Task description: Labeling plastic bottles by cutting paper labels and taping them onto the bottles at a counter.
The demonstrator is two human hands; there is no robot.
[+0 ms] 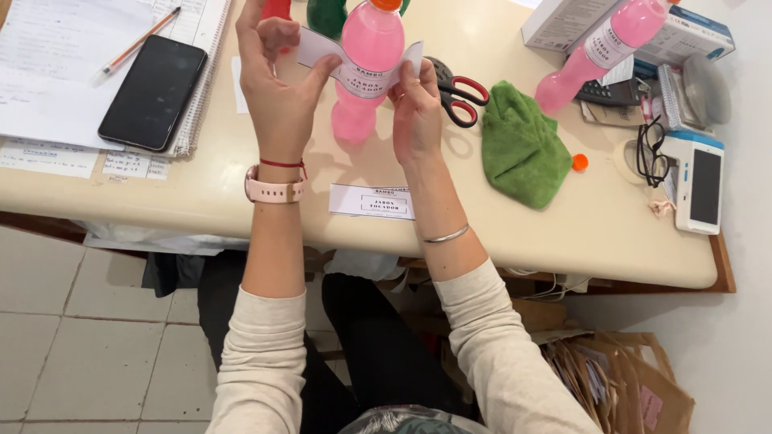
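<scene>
Cream desk (563, 233): both hands, left (277, 88), right (416, 108), pinch paper label (322, 50) around pink-filled bottle (366, 72) near far edge; second pink bottle (595, 52) lies toward right corner.

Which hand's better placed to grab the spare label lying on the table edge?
Probably right. The right hand sits almost directly above the spare label, and only pins one end of the label on the pink bottle. The left hand is farther over, holding the loose end.
</scene>
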